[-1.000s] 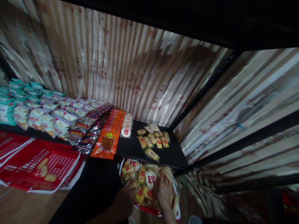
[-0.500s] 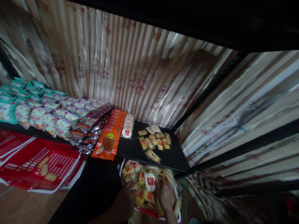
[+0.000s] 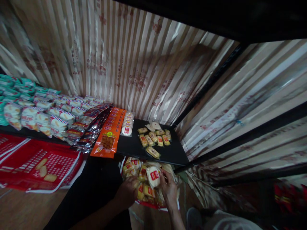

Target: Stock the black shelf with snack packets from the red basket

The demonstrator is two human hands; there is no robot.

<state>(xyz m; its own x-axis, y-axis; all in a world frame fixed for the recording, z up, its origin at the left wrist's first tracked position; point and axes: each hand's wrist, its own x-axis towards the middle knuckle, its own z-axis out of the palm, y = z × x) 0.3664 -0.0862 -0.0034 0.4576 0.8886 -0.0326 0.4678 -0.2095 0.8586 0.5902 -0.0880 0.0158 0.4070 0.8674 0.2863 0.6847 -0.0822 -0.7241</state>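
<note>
My right hand (image 3: 169,187) is closed, pinching the edge of a white round wrapped cake (image 3: 153,177) with a red label, above the basket (image 3: 165,209). My left hand (image 3: 129,191) reaches in at the basket's left side with its fingers curled; what they hold, if anything, is hidden. Around both hands the red-and-white basket holds many yellow wrapped cakes (image 3: 149,191) with red labels. On the black shelf (image 3: 129,148) just beyond lie several small yellow wrapped cakes (image 3: 153,152), with white packets (image 3: 154,126) behind them.
Left along the shelf run a row of white wrapped cakes (image 3: 127,124), an orange snack bag (image 3: 107,134), dark red packets (image 3: 88,127) and rows of white bags (image 3: 59,123). A red basket (image 3: 26,166) with a few biscuits stands lower left. Black frame bars (image 3: 211,83) slant at right.
The white cake has been lifted slightly and tilted by my right hand, which has moved up. My left hand has moved slightly left with the shifting view.
</note>
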